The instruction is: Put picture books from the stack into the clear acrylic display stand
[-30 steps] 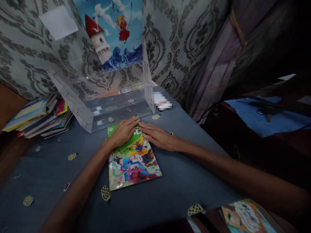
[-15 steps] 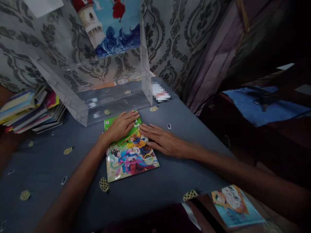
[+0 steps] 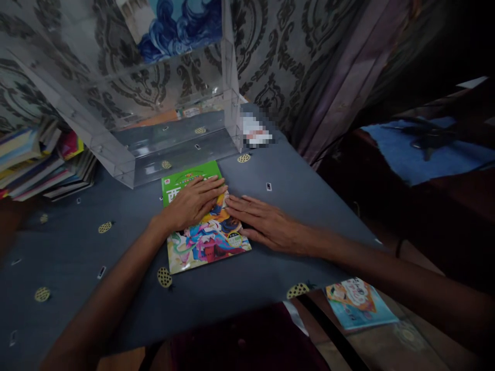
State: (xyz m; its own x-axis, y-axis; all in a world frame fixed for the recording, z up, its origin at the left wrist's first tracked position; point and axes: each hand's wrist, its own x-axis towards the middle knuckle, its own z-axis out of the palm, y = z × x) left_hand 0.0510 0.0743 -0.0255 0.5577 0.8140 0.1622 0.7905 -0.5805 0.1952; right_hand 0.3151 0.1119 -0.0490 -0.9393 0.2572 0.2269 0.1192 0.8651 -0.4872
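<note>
A closed picture book (image 3: 204,246) with a green top and colourful cartoon figures lies flat on the grey tablecloth (image 3: 127,309). My left hand (image 3: 191,202) rests flat across the upper half of its cover, fingers stretched out and pointing right; it covers part of the white title. My right hand (image 3: 266,221) lies along the book's right side, its outstretched fingertips over the cover's edge and the rest of it on the cloth. Neither hand is wrapped round anything.
A clear acrylic rack (image 3: 178,161) stands behind the book, a blue-wave picture (image 3: 181,28) above it. Stacked books (image 3: 50,159) lean at the left. Another book (image 3: 359,304) lies below the table's front right edge. Blue cloth (image 3: 402,154) is on the right.
My left hand has slid down the cover, toward me, uncovering part of the white title and green top. My right hand stays at the book's right edge. The view has tilted slightly downward.
</note>
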